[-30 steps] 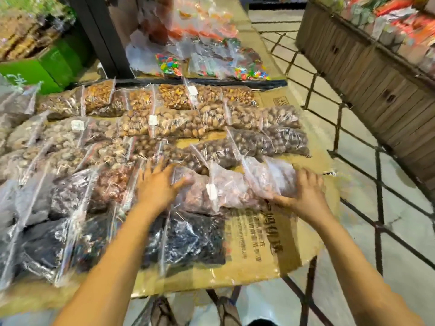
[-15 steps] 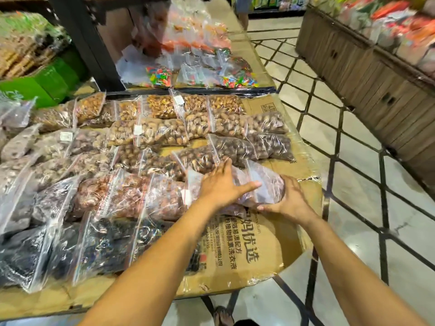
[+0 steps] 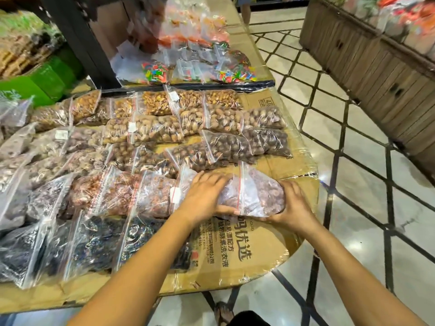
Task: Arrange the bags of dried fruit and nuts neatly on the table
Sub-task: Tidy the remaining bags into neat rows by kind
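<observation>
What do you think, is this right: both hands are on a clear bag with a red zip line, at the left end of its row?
No: in the head view the left hand and the right hand are on the clear bag with a red zip line, but it lies at the right end of its row.

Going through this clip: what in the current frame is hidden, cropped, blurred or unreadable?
All in the head view:
1. The end bag: right end wrapped by the right hand, left part under the left hand.
2. The white label: print too small to read.
3. The grey bags at the left: cut off by the frame edge.
4. The far packets: blurred, contents unclear.
5. The dark fruit bags: partly behind the left forearm.
</observation>
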Demonstrator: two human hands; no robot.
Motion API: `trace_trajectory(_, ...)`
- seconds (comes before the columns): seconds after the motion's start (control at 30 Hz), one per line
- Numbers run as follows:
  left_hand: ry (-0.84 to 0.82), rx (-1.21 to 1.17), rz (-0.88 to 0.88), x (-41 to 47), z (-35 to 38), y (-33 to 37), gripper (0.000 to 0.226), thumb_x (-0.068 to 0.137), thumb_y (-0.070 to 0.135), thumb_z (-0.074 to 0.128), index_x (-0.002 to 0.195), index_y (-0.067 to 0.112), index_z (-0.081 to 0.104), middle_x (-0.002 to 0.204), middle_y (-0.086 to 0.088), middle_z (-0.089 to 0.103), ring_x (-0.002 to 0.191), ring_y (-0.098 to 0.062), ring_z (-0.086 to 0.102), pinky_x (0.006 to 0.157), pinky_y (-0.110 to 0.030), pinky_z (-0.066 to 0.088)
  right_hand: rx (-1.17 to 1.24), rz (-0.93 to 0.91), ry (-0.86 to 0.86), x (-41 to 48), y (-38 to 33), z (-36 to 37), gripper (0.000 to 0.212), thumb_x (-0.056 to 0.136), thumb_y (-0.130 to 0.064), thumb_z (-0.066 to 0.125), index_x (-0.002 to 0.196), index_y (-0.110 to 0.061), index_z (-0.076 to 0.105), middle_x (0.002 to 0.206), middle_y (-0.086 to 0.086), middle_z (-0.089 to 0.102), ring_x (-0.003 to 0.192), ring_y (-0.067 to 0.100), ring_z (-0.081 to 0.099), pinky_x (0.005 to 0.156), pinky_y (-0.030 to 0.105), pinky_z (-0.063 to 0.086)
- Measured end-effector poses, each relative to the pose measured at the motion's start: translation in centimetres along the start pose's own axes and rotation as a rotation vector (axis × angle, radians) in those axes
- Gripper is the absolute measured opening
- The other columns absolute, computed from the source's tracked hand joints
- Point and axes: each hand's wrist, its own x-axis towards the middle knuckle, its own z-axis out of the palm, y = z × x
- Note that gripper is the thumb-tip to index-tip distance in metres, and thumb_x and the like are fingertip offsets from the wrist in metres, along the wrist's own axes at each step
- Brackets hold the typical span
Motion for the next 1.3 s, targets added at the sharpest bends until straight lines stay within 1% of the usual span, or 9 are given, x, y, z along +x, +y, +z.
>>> trace_trajectory(0.17, -0.118, 0.144, -0.112, -1.5, -1.3, -2.1, 0.129, 0.047, 0.094, 0.039, 0.148, 0.034, -0.014, 0.159, -0.003, -0.007, 0.146, -0.027, -0.007, 0.113, -0.046, -0.015, -0.066, 0.008, 0.023, 0.0, -0.3, 0.2, 0.128, 0.038, -0.062, 0.086, 0.143, -0.017, 0.028, 0.141, 0.009, 0.034, 0.133, 0.028, 0.028, 0.113, 0.045, 0.025)
trace_trajectory(0.43, -0.012, 0.21, -0.274, -2.9, -0.3, -4.1, 0.112, 0.057, 0.086, 0.053, 0.147, 0.039, 0.007, 0.158, -0.007, 0.018, 0.145, -0.023, 0.016, 0.114, -0.055, 0.014, -0.108, 0.061, 0.014, 0.5, -0.5, 0.6, 0.129, 0.038, -0.057, 0.088, 0.143, -0.015, 0.027, 0.142, 0.012, 0.033, 0.131, 0.03, 0.03, 0.111, 0.045, 0.027)
trace_trajectory(0.6, -0.015, 0.161, -0.349, -2.7, -0.3, -3.8, 0.118, 0.054, 0.088, 0.049, 0.149, 0.034, 0.006, 0.159, -0.007, 0.013, 0.146, -0.024, 0.011, 0.113, -0.058, 0.009, -0.073, 0.071, 0.005, 0.4, -0.8, 0.5, 0.125, 0.04, -0.055, 0.088, 0.142, -0.015, 0.028, 0.142, 0.01, 0.031, 0.132, 0.03, 0.029, 0.11, 0.042, 0.028)
trace_trajectory(0.7, -0.042, 0.079, -0.3, -3.9, -1.1, -4.0, 0.124, 0.053, 0.09, 0.046, 0.15, 0.033, -0.006, 0.16, -0.008, 0.001, 0.147, -0.025, 0.0, 0.115, -0.057, -0.005, -0.171, 0.066, -0.068, 0.3, -1.0, -0.4, 0.127, 0.042, -0.063, 0.082, 0.144, -0.016, 0.024, 0.144, 0.012, 0.031, 0.133, 0.03, 0.027, 0.11, 0.044, 0.026)
trace_trajectory(0.83, 0.144, 0.098, -0.37, -9.1, -2.5, -5.5, 0.124, 0.053, 0.095, 0.034, 0.15, 0.031, -0.01, 0.157, -0.004, -0.015, 0.146, -0.024, -0.01, 0.116, -0.052, -0.008, -0.345, -0.081, -0.076, -0.5, -3.4, -2.1, 0.128, 0.044, -0.079, 0.066, 0.146, -0.018, 0.02, 0.146, 0.012, 0.029, 0.134, 0.031, 0.023, 0.111, 0.047, 0.022)
trace_trajectory(0.93, 0.221, 0.129, -0.444, -14.4, -2.1, -7.1, 0.115, 0.058, 0.097, 0.027, 0.151, 0.032, 0.001, 0.16, 0.0, -0.01, 0.147, -0.022, -0.007, 0.116, -0.052, -0.005, -0.113, -0.356, 0.078, -2.0, -7.3, -0.5, 0.099, 0.056, -0.073, 0.064, 0.132, -0.012, 0.044, 0.133, 0.011, 0.046, 0.123, 0.03, 0.04, 0.103, 0.044, 0.036)
trace_trajectory(1.03, 0.2, 0.041, -0.623, -18.4, -0.6, -8.8, 0.107, 0.065, 0.094, 0.014, 0.152, 0.03, 0.003, 0.16, 0.002, -0.008, 0.147, -0.018, -0.01, 0.116, -0.051, -0.007, -0.026, -0.599, -0.02, -4.0, -12.1, 4.2, 0.073, 0.076, -0.063, 0.057, 0.129, -0.013, 0.045, 0.127, 0.008, 0.052, 0.119, 0.023, 0.047, 0.101, 0.042, 0.044)
trace_trajectory(1.17, 0.25, 0.0, -0.727, -21.1, 0.7, -10.2, 0.096, 0.074, 0.086, 0.009, 0.152, 0.029, 0.006, 0.159, 0.006, -0.007, 0.146, -0.012, -0.013, 0.117, -0.045, -0.011, -0.219, -0.703, -0.256, -5.1, -17.2, 9.9, 0.091, 0.076, -0.075, 0.039, 0.142, -0.012, 0.031, 0.138, 0.009, 0.044, 0.129, 0.025, 0.033, 0.109, 0.045, 0.035)
trace_trajectory(1.3, 0.311, -0.099, -0.788, -22.5, 1.3, -10.8, 0.078, 0.084, 0.074, 0.026, 0.15, 0.037, 0.005, 0.159, 0.007, -0.009, 0.146, -0.019, -0.012, 0.116, -0.046, -0.004, -0.346, -0.646, -0.251, -4.9, -19.2, 12.1, 0.109, 0.067, -0.084, 0.039, 0.146, -0.008, 0.027, 0.137, 0.01, 0.046, 0.123, 0.028, 0.027, 0.106, 0.046, 0.035)
